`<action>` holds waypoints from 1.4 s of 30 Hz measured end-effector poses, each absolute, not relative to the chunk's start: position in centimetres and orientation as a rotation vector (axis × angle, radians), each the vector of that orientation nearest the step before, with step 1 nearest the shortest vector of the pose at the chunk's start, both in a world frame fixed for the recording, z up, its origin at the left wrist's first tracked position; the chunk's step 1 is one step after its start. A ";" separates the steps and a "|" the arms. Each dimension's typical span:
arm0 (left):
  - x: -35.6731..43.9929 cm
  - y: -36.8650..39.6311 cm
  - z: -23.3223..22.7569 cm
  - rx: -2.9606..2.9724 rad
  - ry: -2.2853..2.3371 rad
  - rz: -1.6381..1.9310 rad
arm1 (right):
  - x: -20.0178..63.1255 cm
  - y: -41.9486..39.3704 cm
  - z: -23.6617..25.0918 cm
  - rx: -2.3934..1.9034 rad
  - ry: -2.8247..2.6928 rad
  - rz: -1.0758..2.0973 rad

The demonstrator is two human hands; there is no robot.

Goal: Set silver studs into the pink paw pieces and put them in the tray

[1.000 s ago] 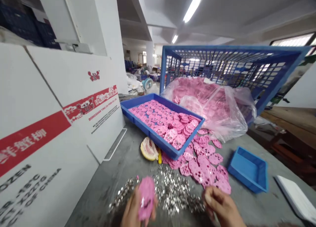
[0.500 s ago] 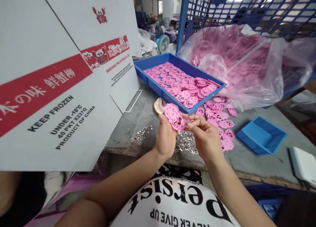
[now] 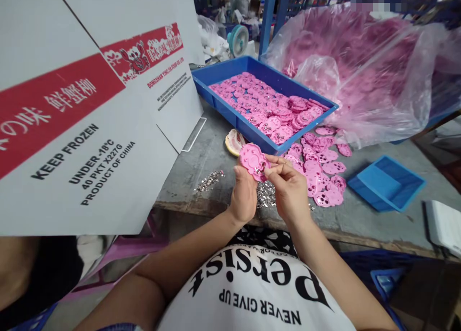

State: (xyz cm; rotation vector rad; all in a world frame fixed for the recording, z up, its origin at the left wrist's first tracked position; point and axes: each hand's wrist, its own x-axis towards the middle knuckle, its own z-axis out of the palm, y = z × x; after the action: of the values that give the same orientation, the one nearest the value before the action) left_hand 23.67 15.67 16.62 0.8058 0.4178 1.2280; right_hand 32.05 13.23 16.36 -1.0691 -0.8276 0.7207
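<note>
Between my two hands is a pink plastic piece (image 3: 252, 159) with a scalloped edge and small shiny metal bits near its lower right. My left hand (image 3: 244, 193) grips it from the left and below, thumb along its edge. The fingers of my right hand (image 3: 290, 184) are closed at its right side, touching the metal bits; whether they pinch a separate small part is hidden. Below the hands lies a heap of small silvery metal pieces (image 3: 265, 195), partly covered by them. A smaller scatter of metal pieces (image 3: 209, 181) lies to the left.
A blue tray (image 3: 230, 111) full of pink pieces stands behind the hands. Loose pink pieces (image 3: 329, 198) lie to its right, near a small blue bin (image 3: 383, 177). A white carton (image 3: 144, 192) blocks the left; a clear bag (image 3: 378, 81) of pink pieces fills the back right.
My right hand has come in closer to the pink piece, its fingers now over the metal bits. The whole view has tipped slightly downward.
</note>
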 end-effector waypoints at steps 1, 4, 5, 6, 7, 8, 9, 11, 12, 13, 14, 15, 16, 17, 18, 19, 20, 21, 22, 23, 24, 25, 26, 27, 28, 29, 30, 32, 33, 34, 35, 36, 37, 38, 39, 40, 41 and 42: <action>23.8 15.6 16.5 0.803 0.407 1.233 | 32.0 13.2 16.3 -1.062 -0.818 0.712; 24.1 15.3 16.2 0.780 0.387 1.239 | 31.8 12.9 16.0 -1.051 -0.796 0.680; 24.2 15.2 16.1 0.773 0.390 1.239 | 31.8 12.9 15.9 -1.052 -0.792 0.676; 24.3 15.1 16.0 0.770 0.395 1.241 | 31.8 12.8 15.8 -1.053 -0.786 0.678; 24.3 15.0 16.0 0.770 0.398 1.245 | 31.8 12.7 15.7 -1.053 -0.781 0.684; 24.4 14.9 16.0 0.771 0.395 1.251 | 31.8 12.7 15.5 -1.051 -0.772 0.691; 24.4 14.8 15.9 0.773 0.387 1.256 | 31.7 12.6 15.4 -1.047 -0.764 0.695; 24.4 14.6 15.8 0.770 0.364 1.262 | 31.6 12.6 15.1 -1.040 -0.754 0.688; 24.4 14.6 15.7 0.768 0.354 1.262 | 31.6 12.6 15.0 -1.037 -0.750 0.678; 24.4 14.6 15.6 0.765 0.344 1.266 | 31.5 12.7 14.9 -1.035 -0.748 0.667; 24.4 14.6 15.5 0.765 0.334 1.273 | 31.4 12.7 14.9 -1.035 -0.748 0.660; 24.4 14.6 15.4 0.767 0.325 1.281 | 31.3 12.7 14.8 -1.037 -0.748 0.658; 24.4 14.6 15.3 0.773 0.316 1.288 | 31.2 12.8 14.8 -1.039 -0.747 0.658; 24.4 14.6 15.2 0.780 0.312 1.293 | 31.2 12.8 14.8 -1.040 -0.747 0.661; 24.4 14.7 15.1 0.788 0.311 1.295 | 31.2 12.8 14.8 -1.041 -0.750 0.663; 24.4 14.7 15.0 0.797 0.316 1.296 | 31.2 12.8 14.8 -1.042 -0.754 0.662; 24.4 14.7 14.9 0.806 0.324 1.292 | 31.2 12.7 14.8 -1.043 -0.759 0.658; 24.3 14.7 14.8 0.813 0.332 1.292 | 31.2 12.7 14.7 -1.047 -0.768 0.651; 24.3 14.7 14.6 0.821 0.337 1.290 | 31.3 12.7 14.7 -1.053 -0.782 0.641; 24.3 14.7 14.5 0.830 0.340 1.287 | 31.3 12.7 14.6 -1.058 -0.796 0.627; 24.3 14.7 14.4 0.836 0.344 1.284 | 31.3 12.7 14.5 -1.064 -0.813 0.609; 24.3 14.7 14.3 0.835 0.351 1.281 | 31.3 12.7 14.4 -1.069 -0.831 0.584; 24.3 14.8 14.3 0.826 0.363 1.277 | 31.3 12.8 14.4 -1.073 -0.848 0.557; 24.4 14.8 14.3 0.811 0.378 1.271 | 31.3 12.8 14.3 -1.070 -0.856 0.536; 24.4 14.9 14.4 0.789 0.392 1.262 | 31.2 12.9 14.3 -1.055 -0.850 0.528; 24.5 14.9 14.6 0.763 0.398 1.251 | 31.1 13.0 14.3 -1.027 -0.830 0.534; 24.5 15.0 14.8 0.740 0.398 1.239 | 31.1 13.1 14.4 -0.990 -0.798 0.551; 24.5 15.2 15.2 0.728 0.392 1.201 | 31.2 13.0 14.5 -0.930 -0.723 0.597; 24.4 15.4 15.4 0.736 0.398 1.181 | 31.4 12.8 14.5 -0.928 -0.693 0.607; 24.3 15.7 15.5 0.749 0.416 1.160 | 31.7 12.5 14.4 -0.950 -0.673 0.612; 24.0 16.1 15.6 0.764 0.440 1.141 | 32.1 12.1 14.2 -0.990 -0.659 0.617; 23.7 16.7 15.7 0.778 0.469 1.121 | 32.7 11.6 13.8 -1.041 -0.652 0.630; 23.4 17.6 15.9 0.793 0.497 1.094 | 33.3 11.0 13.3 -1.096 -0.652 0.646; 23.0 18.6 16.2 0.812 0.524 1.054 | 33.9 10.2 12.8 -1.151 -0.659 0.669; 22.7 19.9 16.6 0.841 0.548 0.994 | 34.6 9.5 12.2 -1.202 -0.676 0.696; 22.5 21.4 17.2 0.879 0.570 0.917 | 35.1 8.7 11.6 -1.248 -0.700 0.721; 22.4 23.0 18.0 0.927 0.590 0.833 | 35.6 7.9 11.1 -1.289 -0.727 0.749; 22.6 24.7 18.9 0.978 0.608 0.759 | 36.0 7.1 10.6 -1.327 -0.753 0.778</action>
State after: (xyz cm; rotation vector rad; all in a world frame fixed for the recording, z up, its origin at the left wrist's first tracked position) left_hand 22.60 24.65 18.87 0.9781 0.6076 0.7586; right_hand 36.01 7.12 10.59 -1.3273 -0.7534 0.7783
